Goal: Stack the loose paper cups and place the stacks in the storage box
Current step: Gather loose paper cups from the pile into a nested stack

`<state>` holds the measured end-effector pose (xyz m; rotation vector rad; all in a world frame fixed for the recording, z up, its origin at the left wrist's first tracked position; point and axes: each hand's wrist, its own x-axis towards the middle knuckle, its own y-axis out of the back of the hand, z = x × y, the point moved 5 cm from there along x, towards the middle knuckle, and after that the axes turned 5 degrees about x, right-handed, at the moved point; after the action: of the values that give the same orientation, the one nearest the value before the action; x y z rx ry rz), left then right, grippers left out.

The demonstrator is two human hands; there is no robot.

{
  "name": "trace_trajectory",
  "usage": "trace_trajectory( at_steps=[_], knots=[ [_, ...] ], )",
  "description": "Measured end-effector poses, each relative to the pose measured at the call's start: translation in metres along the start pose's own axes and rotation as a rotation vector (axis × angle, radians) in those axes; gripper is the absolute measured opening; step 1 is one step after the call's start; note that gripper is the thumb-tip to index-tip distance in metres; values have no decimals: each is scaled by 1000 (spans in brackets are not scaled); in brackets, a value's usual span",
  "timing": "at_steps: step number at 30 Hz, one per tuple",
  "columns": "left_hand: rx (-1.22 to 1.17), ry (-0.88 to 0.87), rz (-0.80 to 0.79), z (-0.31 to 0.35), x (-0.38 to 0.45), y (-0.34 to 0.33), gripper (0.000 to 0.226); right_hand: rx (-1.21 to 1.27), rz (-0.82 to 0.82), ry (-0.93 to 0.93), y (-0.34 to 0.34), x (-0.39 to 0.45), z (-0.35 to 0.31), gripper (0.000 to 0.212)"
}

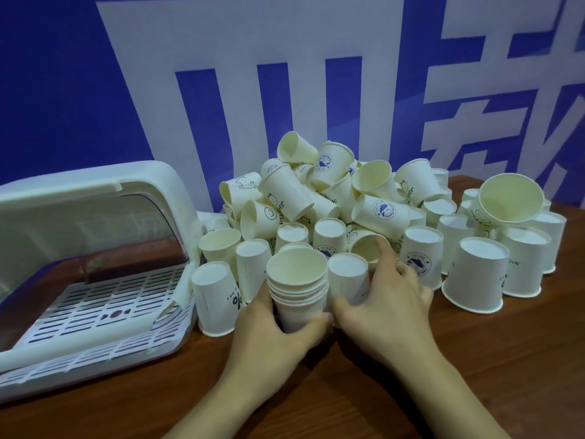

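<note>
Right, my left hand (278,324) has its grip curled round a short stack of cups (297,286), mouth up, standing on the table (474,359) at the centre of the frame. My right hand (386,296) is reaching just beside it, fingers loosely spread and closed on nothing: the thumb sits against the upside-down cup (348,280) next to the stack, and a fingertip touches the rim of a tipped cup (367,247) behind.

Progress? Early days, I reckon. Only this one stack, a handful of cups deep, is built. The big heap of loose cups (323,185) fills the middle and right of the frame, some upside down in rows, many lying tumbled on top of each other.

Over at the left of the frame the storage box (95,280) stands with its lid lifted, and I see only its slotted white tray inside, no stacks yet. So nearly everything remains: gather, nest, then load the box.
</note>
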<state>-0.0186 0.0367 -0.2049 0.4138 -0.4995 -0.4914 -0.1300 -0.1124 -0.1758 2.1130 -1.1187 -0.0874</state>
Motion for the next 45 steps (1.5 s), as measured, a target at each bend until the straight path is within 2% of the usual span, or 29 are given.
trace_trajectory(
  at_steps=[2, 4, 7, 11, 14, 17, 20, 22, 26, 29, 31, 33, 35, 37, 41, 45],
  knots=[
    [10, -9, -5, 1, 0, 0, 48, -28, 74, 32, 3, 1, 1, 65],
    [12, -15, -5, 3, 0, 0, 49, 98, 162, 72, 8, 1, 0, 52],
    [10, -15, -11, 1, 0, 0, 49, 500, 276, 103, 16, -2, -2, 56],
    [-12, -22, -26, 3, 0, 0, 58, 727, 298, 172, 21, -5, -8, 65],
    [-29, -47, -39, 2, 3, -2, 64, 789, 287, 188, 18, -5, -7, 78],
    [-21, -69, -50, 4, 2, 0, 68, 677, 329, 206, 19, -9, -9, 67],
    [-23, -55, -64, 2, 2, 0, 66, 538, 405, 347, 27, -16, -20, 59],
    [-28, -47, -72, 3, 1, 0, 65, 529, 433, 427, 29, -19, -22, 57],
    [-21, -53, -73, 3, 0, -2, 64, 796, 270, 335, 23, -18, -22, 58],
    [-14, -51, -76, 3, 0, -2, 64, 851, 195, 340, 28, -14, -26, 53],
    [-40, -53, -89, 4, 0, -1, 65, 744, 176, 427, 38, -7, -34, 56],
    [-60, -62, -101, 8, -1, -1, 65, 487, 159, 570, 51, 0, -50, 58],
    [-69, -78, -107, 8, -1, -2, 63, 281, 16, 655, 52, 7, -67, 73],
    [-61, -80, -107, 9, -1, -2, 59, 170, -148, 648, 47, 13, -82, 87],
    [-56, -57, -116, 6, -3, -3, 47, 35, -241, 652, 40, 19, -97, 98],
    [-82, 14, -123, 2, -3, -6, 43, 120, -271, 592, 38, 16, -88, 118]
  ],
)
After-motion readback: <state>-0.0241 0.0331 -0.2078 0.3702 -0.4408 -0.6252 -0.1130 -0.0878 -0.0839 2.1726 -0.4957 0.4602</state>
